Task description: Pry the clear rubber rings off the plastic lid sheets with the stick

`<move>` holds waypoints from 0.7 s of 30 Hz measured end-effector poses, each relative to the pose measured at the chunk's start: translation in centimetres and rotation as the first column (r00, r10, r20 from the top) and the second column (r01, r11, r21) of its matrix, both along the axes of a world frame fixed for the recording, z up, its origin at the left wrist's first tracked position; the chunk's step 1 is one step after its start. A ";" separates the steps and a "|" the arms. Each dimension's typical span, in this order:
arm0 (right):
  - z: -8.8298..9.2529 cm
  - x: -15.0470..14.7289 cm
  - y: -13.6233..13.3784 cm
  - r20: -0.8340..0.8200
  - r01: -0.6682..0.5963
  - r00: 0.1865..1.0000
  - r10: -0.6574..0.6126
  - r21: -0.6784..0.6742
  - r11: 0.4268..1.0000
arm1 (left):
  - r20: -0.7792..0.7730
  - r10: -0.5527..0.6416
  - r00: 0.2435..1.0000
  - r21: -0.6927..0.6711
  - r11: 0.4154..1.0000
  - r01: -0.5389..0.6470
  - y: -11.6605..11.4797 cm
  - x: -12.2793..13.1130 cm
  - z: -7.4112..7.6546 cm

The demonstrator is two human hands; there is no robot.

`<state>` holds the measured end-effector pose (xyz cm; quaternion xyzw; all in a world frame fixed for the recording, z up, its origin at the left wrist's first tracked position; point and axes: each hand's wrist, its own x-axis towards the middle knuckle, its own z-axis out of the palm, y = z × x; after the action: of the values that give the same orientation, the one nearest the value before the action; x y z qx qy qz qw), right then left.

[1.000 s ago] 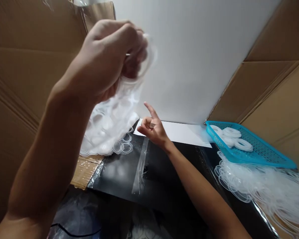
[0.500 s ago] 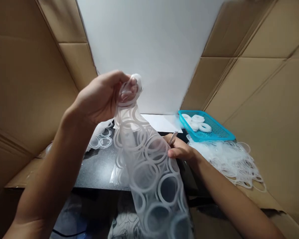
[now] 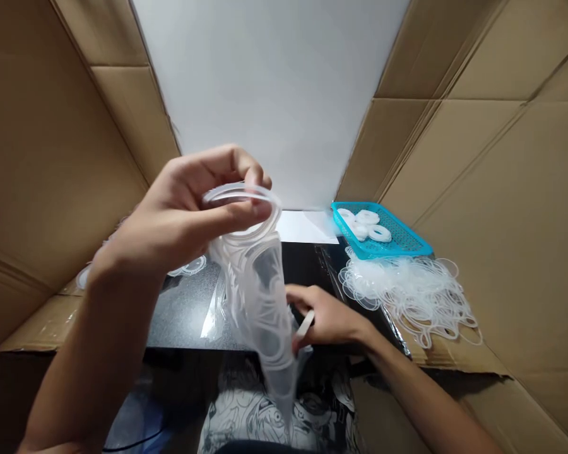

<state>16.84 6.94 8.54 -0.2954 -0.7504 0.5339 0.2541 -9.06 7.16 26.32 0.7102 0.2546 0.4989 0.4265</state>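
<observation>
My left hand [image 3: 170, 214] grips the upper end of a translucent plastic sheet [image 3: 260, 296] patterned with joined rings, pinching a ring between thumb and fingers. The sheet hangs down, folded and narrow, past the table's front edge; its lower tip is blurred. My right hand [image 3: 331, 318] is closed around a narrow pale strip-like piece [image 3: 305, 325], whose kind I cannot make out. That hand is beside the sheet's right edge, and its fingertips are partly hidden behind it.
A blue basket [image 3: 423, 247] at the right holds several thick white rings [image 3: 379, 233]. In front of it lies a pile of clear ring sheets [image 3: 407, 290]. More rings [image 3: 189, 266] lie behind my left arm. Cardboard walls [image 3: 502, 164] flank the black table [image 3: 180, 315].
My left hand has turned and lowered slightly, tilting the top ring. The sheet has swung from spread out to narrow and folded. My right hand has moved down and slightly left.
</observation>
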 end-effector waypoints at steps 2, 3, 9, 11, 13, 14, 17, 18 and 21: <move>-1.9 -1.5 -0.6 -0.041 -0.143 0.989 0.139 -0.123 0.982 | -0.018 0.027 0.999 -0.038 0.999 -0.028 0.7 0.5 -0.2; -2.8 -2.1 -1.3 -0.087 -0.172 0.983 0.160 -0.158 0.972 | -0.032 0.045 0.998 -0.045 0.998 -0.046 1.0 0.7 -0.4; -5.8 -7.0 -6.6 -0.096 0.267 0.953 -0.287 -0.180 0.947 | -0.103 0.129 0.986 0.014 0.992 -0.128 1.7 2.1 -1.9; -6.5 -8.3 -6.7 -0.155 0.373 0.899 -0.410 -0.225 0.900 | -0.120 0.092 0.988 0.020 0.996 -0.090 1.4 2.6 -1.7; -6.8 -8.5 -5.8 -0.272 0.448 0.822 -0.500 -0.233 0.863 | -0.132 0.045 0.990 0.011 0.999 -0.044 1.0 2.8 -1.3; -6.6 -8.2 -5.0 -0.326 0.482 0.787 -0.523 -0.203 0.852 | -0.136 0.025 0.990 0.002 1.000 -0.025 0.7 2.8 -1.0; -5.0 -6.3 -2.5 -0.406 0.474 0.796 -0.448 -0.043 0.880 | -0.161 -0.062 0.985 -0.006 0.998 0.062 -0.1 2.1 -0.2; -4.2 -5.7 -1.9 -0.406 0.406 0.833 -0.375 -0.010 0.914 | -0.166 -0.103 0.981 0.005 0.994 0.105 -0.3 1.8 -0.1; -1.7 -5.1 -0.9 -0.380 0.103 0.920 -0.094 0.002 0.995 | -0.135 -0.183 0.974 0.057 0.980 0.192 -0.7 1.1 0.2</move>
<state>11.69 6.07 6.83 -0.2212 -0.6771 0.5592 0.4242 -7.96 6.44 26.49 0.7764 0.1960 0.4179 0.4292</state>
